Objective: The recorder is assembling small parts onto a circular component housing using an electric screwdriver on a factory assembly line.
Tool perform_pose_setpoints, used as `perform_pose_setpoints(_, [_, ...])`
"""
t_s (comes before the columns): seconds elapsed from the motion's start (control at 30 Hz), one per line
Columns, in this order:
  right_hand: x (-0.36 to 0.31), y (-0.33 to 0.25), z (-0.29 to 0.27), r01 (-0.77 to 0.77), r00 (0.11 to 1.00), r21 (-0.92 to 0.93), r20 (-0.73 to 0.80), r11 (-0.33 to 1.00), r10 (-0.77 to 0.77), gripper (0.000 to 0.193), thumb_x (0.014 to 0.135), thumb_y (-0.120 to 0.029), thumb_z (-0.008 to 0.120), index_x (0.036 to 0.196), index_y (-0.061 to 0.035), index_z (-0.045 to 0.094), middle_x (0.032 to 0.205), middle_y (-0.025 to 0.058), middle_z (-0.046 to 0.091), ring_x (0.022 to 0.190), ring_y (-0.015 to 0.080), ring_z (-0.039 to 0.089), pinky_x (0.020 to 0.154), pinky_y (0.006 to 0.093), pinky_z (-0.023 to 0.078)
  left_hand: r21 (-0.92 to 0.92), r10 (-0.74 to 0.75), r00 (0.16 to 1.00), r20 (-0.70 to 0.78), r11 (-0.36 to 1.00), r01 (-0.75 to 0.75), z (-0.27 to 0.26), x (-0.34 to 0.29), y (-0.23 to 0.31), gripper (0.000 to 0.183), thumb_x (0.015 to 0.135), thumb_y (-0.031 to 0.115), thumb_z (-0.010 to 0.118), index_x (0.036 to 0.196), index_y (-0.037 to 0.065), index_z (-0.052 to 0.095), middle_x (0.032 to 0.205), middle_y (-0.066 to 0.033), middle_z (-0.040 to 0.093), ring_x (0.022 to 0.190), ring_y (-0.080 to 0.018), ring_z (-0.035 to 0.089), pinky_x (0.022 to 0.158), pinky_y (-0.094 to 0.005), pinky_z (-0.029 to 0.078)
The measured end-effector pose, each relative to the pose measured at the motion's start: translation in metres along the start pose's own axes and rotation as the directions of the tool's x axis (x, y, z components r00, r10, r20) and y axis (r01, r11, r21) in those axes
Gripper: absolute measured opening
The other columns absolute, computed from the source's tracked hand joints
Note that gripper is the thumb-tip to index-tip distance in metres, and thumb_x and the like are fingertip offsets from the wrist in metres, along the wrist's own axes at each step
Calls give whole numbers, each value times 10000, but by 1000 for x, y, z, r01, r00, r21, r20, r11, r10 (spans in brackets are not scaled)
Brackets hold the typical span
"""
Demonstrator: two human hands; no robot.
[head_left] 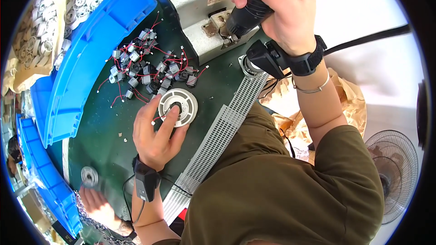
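My left hand (pixel 156 138) grips a white round plastic housing (pixel 192 106) on the green table. Its fingers press on the rim and on a small dark motor (pixel 175 105) in the middle. A short red wire sticks out by the fingers. In my raised right hand (pixel 290 20) is a black electric screwdriver (pixel 252 13), nose down. The tip is at the metal block of a grey screw feeder (pixel 200 22); the bit itself is hidden. Just beyond the housing lies a loose pile of small motors (pixel 145 75) with red wires.
Blue bins (pixel 79 81) line the left side, one full of white plastic rings (pixel 84 0). A perforated metal strip (pixel 218 140) edges the table near me. At lower left, another person's hand (pixel 97 206) is beside a round part (pixel 89 176). A fan (pixel 393 172) stands at right.
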State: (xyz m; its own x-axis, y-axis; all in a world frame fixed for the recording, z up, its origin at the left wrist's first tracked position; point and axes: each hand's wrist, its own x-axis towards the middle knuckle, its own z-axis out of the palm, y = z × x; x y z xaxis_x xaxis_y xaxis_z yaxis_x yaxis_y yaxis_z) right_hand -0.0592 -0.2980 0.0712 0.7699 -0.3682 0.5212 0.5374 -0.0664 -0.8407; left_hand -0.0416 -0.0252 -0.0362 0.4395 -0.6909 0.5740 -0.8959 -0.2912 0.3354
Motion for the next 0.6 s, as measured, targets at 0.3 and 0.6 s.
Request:
perform_pose_setpoints(0.3, [-18, -14, 11, -138, 990, 136, 42, 981, 133, 473, 744, -2, 607, 1174, 75, 426, 661, 96, 574, 568, 169, 552, 600, 277, 462, 6, -6, 1000, -5, 1000, 6, -3, 5, 1, 458, 589, 155, 815, 1005, 67, 644, 1093, -207, 578, 899, -359, 586, 758, -425, 493])
perform_pose_setpoints(0.6, [-3, -27, 31, -143, 805, 110, 591, 984, 51, 368, 819, -135, 656, 1097, 55, 506, 856, 125, 588, 660, 178, 576, 665, 284, 496, -20, -19, 993, -118, 1000, 17, 7, 8, 5, 408, 573, 175, 813, 931, 65, 652, 1047, -174, 603, 888, -301, 598, 790, -465, 478])
